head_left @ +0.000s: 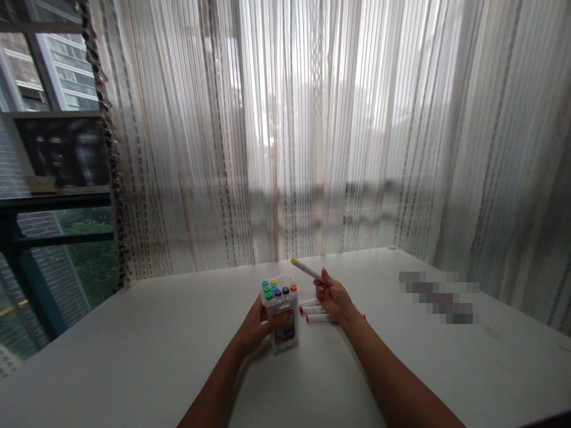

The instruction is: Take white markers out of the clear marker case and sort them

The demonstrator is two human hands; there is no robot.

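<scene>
My left hand (256,327) is closed around the left side of a clear plastic marker case (284,330), which stands upright on the white table. Several markers stand inside it, their coloured ends showing at the open top: blue, green, yellow, purple, black and orange. Between the fingers of my right hand (332,295) is a white marker (307,270) with a yellow end. It is tilted, yellow end up and to the left, above and right of the case. Under my right hand lie several white markers (317,318) with pink or red ends, partly hidden by the hand.
The white table (156,351) reaches back to a sheer striped curtain (303,137). A blurred-out patch (439,297) covers something on the right of the table. At the left a window (57,148) shows buildings and greenery outside.
</scene>
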